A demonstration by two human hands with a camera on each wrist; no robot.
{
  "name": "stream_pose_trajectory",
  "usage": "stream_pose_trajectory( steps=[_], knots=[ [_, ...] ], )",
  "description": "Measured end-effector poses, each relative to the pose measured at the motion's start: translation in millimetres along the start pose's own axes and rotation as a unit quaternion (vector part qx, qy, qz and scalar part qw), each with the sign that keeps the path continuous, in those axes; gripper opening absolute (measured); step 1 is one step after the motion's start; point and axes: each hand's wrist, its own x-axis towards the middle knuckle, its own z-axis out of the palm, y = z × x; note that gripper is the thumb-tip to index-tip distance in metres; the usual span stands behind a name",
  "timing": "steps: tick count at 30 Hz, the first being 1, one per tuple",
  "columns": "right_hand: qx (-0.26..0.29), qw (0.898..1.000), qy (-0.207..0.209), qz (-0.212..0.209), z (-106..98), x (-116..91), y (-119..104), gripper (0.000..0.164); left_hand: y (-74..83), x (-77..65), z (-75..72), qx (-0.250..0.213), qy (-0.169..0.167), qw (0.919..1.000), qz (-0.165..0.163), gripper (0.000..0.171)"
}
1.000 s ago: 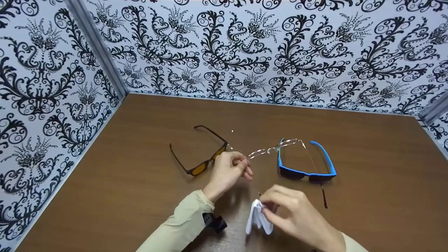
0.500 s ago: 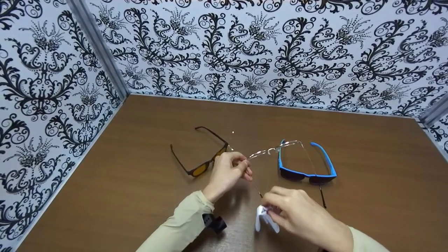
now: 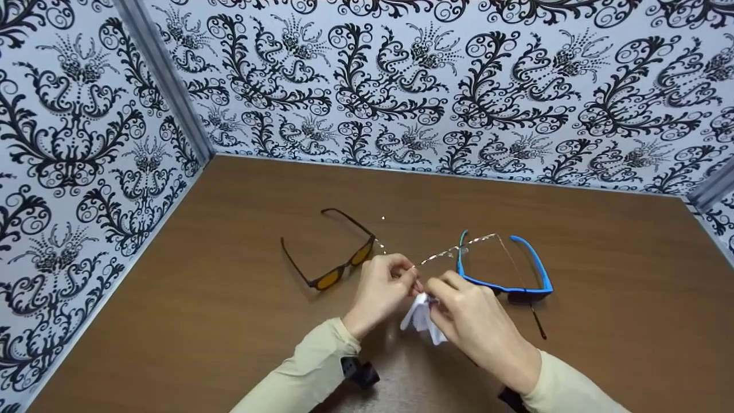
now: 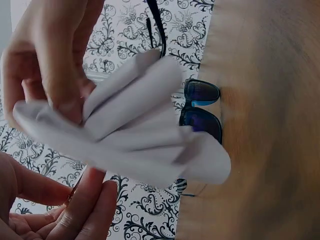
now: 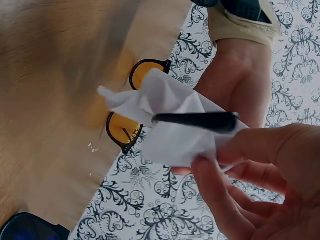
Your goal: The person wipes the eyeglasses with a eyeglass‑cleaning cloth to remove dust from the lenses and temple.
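Thin clear-framed eyeglasses [image 3: 444,253] are held up above the table, pinched near one hinge by my left hand [image 3: 383,293]. My right hand [image 3: 480,324] pinches a bunched white cloth [image 3: 421,321] close beside the left fingers, at the near temple arm. In the right wrist view, that arm's dark tip [image 5: 195,121] shows in front of the cloth. The other temple arm's black tip [image 3: 538,324] points toward the near side, past blue-framed sunglasses [image 3: 536,261]. The cloth covers part of the fingers in the left wrist view.
Black glasses with orange lenses [image 3: 329,279] lie on the brown table [image 3: 229,229] to the left, arms unfolded. The blue sunglasses lie to the right, behind the held frame. Patterned black-and-white panels [image 3: 401,74] enclose the table's back and left.
My right hand has moved with the cloth up and left, along the temple arm to the left hand. The held eyeglasses have tilted slightly, while the left hand has shifted a little right.
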Motion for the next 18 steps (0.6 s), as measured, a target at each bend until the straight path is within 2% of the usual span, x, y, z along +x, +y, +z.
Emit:
stream_pose_trajectory(
  steps=[5,9,14,18],
  knots=[
    [0.0,1.0,0.024,0.019,2.3,5.6,0.8,0.025,-0.4,0.8,2.2,0.063,0.026,0.9974,0.022,0.009],
    [0.001,0.999,0.05,0.016,4.4,7.5,2.4,0.026,0.8,1.1,3.1,0.077,0.03,0.996,0.031,0.01],
    [0.017,0.998,0.052,0.008,5.6,5.7,4.3,0.029,1.6,1.0,3.0,0.068,0.029,0.9967,0.033,0.01],
    [0.045,0.999,0.025,0.004,3.6,-0.2,5.2,0.032,1.9,0.6,1.4,0.002,0.013,0.9997,0.019,0.011]
  ],
)
